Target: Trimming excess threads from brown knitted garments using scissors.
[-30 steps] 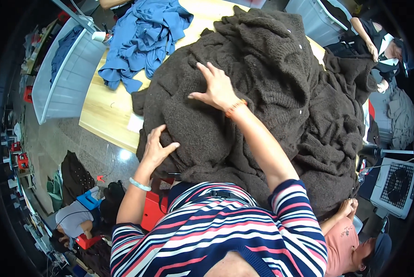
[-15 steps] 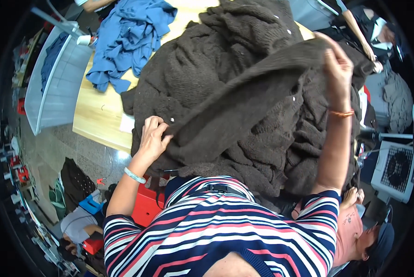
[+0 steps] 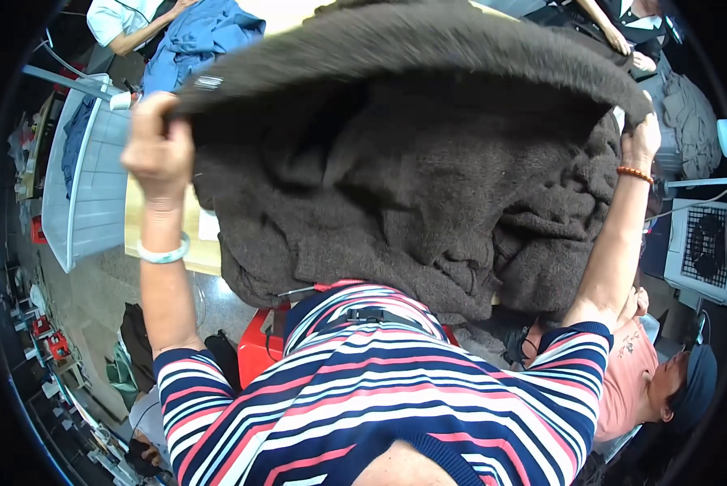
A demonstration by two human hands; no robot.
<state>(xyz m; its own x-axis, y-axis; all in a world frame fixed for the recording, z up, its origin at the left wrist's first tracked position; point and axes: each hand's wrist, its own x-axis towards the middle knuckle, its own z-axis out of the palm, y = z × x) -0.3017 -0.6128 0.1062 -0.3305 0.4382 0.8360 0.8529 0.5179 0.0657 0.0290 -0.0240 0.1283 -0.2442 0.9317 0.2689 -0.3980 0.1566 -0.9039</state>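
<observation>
A dark brown knit garment (image 3: 428, 53) is stretched wide between my raised hands, its upper edge blurred by motion. At its left end my left hand (image 3: 159, 150), with a pale bangle on the wrist, is closed round the cloth and also blurred. The right end is gripped by my right hand (image 3: 641, 139), which has an orange beaded bracelet below it. Under the lifted cloth lies a heap of the same brown knit (image 3: 542, 251), reaching to my waist. Where the held garment ends and the heap begins is hard to tell.
Blue cloth (image 3: 201, 40) lies at the table's far left, by another person's arm (image 3: 141, 36). A grey-white bin (image 3: 96, 186) stands left of the wooden table (image 3: 149, 219). One person in pink (image 3: 627, 364) sits at right, near a white slatted unit (image 3: 700, 251). A red stool (image 3: 254, 352) is beside me.
My left hand has moved up and to the left with the cloth's edge. My right hand has shifted right and slightly down. The garment now spans wide between them.
</observation>
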